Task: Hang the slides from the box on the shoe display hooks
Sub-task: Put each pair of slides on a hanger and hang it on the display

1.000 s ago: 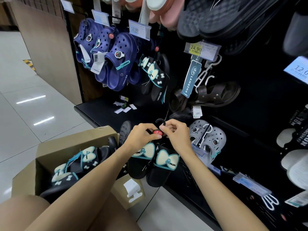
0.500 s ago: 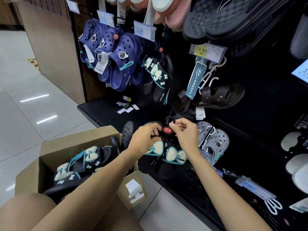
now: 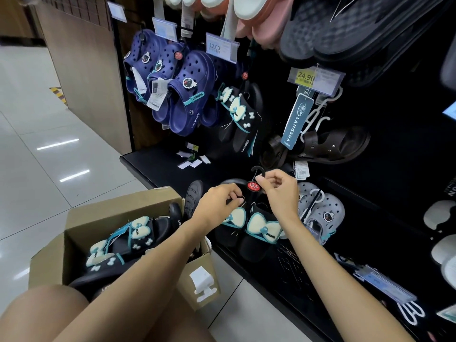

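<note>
Slides (image 3: 256,225), a black pair with cream bows, hang toes-down from a black hanger (image 3: 255,186) in front of the lower display rack (image 3: 370,218), long axes near vertical. Beside them the open cardboard box (image 3: 81,233) holds more such slides lying flat. Right hand (image 3: 280,191) fingers pinch the hanger's neck; left hand (image 3: 218,204) fingers pinch its left arm.

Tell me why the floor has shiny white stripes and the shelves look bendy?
Head view: the stripes are ceiling lights mirrored in the glossy floor; the wide-angle lens curves the shelf and panel edges; the far right edge is blurry, while the hands stay sharp.
</note>
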### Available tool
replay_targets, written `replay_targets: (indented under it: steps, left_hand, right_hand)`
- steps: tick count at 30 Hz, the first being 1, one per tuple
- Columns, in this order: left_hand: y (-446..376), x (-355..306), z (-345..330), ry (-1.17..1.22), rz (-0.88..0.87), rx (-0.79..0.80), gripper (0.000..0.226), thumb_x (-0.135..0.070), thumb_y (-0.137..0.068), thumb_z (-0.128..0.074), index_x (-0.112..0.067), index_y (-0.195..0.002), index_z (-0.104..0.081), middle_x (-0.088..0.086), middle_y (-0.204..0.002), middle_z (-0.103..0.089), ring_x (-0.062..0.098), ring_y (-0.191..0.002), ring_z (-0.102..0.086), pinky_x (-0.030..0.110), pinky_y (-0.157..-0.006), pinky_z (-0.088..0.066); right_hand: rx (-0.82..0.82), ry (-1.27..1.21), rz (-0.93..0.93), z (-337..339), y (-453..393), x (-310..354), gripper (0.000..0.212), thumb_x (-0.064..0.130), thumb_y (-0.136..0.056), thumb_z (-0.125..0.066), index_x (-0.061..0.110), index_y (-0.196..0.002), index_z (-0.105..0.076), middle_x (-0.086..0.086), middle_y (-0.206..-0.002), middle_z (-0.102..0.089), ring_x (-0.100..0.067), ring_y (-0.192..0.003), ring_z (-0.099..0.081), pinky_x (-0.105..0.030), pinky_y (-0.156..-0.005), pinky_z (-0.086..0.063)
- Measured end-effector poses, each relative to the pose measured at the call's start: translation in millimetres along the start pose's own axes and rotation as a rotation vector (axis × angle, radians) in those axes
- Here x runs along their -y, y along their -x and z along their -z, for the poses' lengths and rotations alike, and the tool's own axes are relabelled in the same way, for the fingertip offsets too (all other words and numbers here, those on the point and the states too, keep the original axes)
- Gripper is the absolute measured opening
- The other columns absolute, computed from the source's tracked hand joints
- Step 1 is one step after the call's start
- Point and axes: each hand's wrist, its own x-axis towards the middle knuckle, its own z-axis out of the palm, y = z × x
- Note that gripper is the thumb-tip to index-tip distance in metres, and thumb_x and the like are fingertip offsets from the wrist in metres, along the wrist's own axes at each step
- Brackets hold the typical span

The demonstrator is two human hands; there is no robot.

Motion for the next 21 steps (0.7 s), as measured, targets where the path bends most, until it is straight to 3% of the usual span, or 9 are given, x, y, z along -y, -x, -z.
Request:
replay_targets:
  steps: [4, 8, 12, 17, 21]
  left_hand:
    - [-4.3, -3.1, 7.7, -0.095, 0.05, -0.159, 0.009, -0.029, -0.092, -0.058, -0.028, -0.098, -0.065, -0.013, -0.092, -0.06, 0.008, -0.093, -0.056, 0.034, -0.076, -0.051]
    - [-7.7, 0.8, 12.4, -0.137, 0.094, -0.251, 0.016, -0.03, -0.094, -0.056, -0.025, -0.107, -0.065, -0.008, -0.11, -0.056, 0.015, -0.105, -0.049, 0.032, -0.079, -0.045]
    - [-10.3, 6.6, 19.7, -0.059, 0.142, -0.349, 0.024, -0.035, -0.095, -0.055, -0.024, -0.115, -0.062, -0.006, -0.119, -0.053, 0.017, -0.114, -0.047, 0.038, -0.089, -0.046]
    - [-10.8, 18.5, 25.9, 0.008, 0.123, -0.418, 0.026, -0.033, -0.096, -0.055, -0.026, -0.12, -0.056, -0.008, -0.122, -0.049, 0.014, -0.116, -0.044, 0.032, -0.087, -0.042]
    - [-12.1, 35.4, 32.8, -0.063, 0.115, -0.406, 0.028, -0.017, -0.092, -0.056, -0.023, -0.119, -0.055, -0.005, -0.122, -0.051, 0.019, -0.112, -0.047, 0.037, -0.085, -0.047]
  right_hand:
    - [0.03, 0.001, 0.033, -8.7, -12.3, 14.1, 0.011, 0.021, -0.081, -0.078, 0.015, -0.075, -0.071, 0.002, -0.066, -0.067, -0.004, -0.064, -0.059, -0.022, -0.067, -0.051]
    - [0.07, 0.012, 0.073, -23.7, -27.6, 29.3, 0.013, 0.024, -0.079, -0.079, 0.016, -0.074, -0.071, 0.007, -0.063, -0.066, -0.004, -0.063, -0.06, -0.032, -0.073, -0.056]
    - [0.131, 0.016, 0.094, -38.6, -47.1, 42.1, 0.014, 0.025, -0.078, -0.08, 0.015, -0.074, -0.071, 0.002, -0.065, -0.069, -0.014, -0.066, -0.067, -0.043, -0.074, -0.06]
    - [0.183, 0.041, 0.067, -52.1, -78.1, 55.2, 0.015, 0.025, -0.077, -0.082, 0.015, -0.075, -0.071, -0.005, -0.07, -0.073, -0.022, -0.07, -0.073, -0.042, -0.073, -0.061]
    - [0.161, 0.051, 0.068, -61.4, -103.0, 66.4, 0.015, 0.022, -0.076, -0.084, 0.017, -0.071, -0.07, 0.001, -0.061, -0.069, -0.015, -0.061, -0.069, -0.042, -0.073, -0.061]
